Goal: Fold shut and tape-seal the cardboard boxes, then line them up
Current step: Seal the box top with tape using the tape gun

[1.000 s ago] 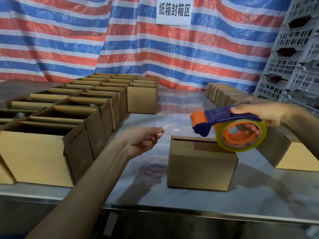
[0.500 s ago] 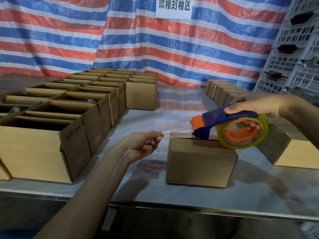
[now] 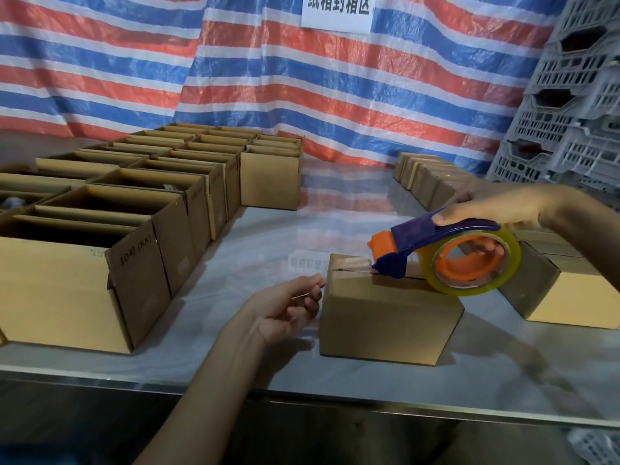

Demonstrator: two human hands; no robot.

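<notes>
1. The closed box [image 3: 385,317] stands on the table [image 3: 335,374]. Just left of it, the left hand [image 3: 285,307] pinches the free end of the clear tape [image 3: 349,265].
2. The right hand [image 3: 486,209] grips the tape dispenser [image 3: 436,250], which rests on the box's top seam.
3. I think it is best to press the end onto the left wall first, then pull straight along the seam, tape tight.
4. The cardboard is matte and square-edged. The tape is thin and glossy, on a round roll.
</notes>
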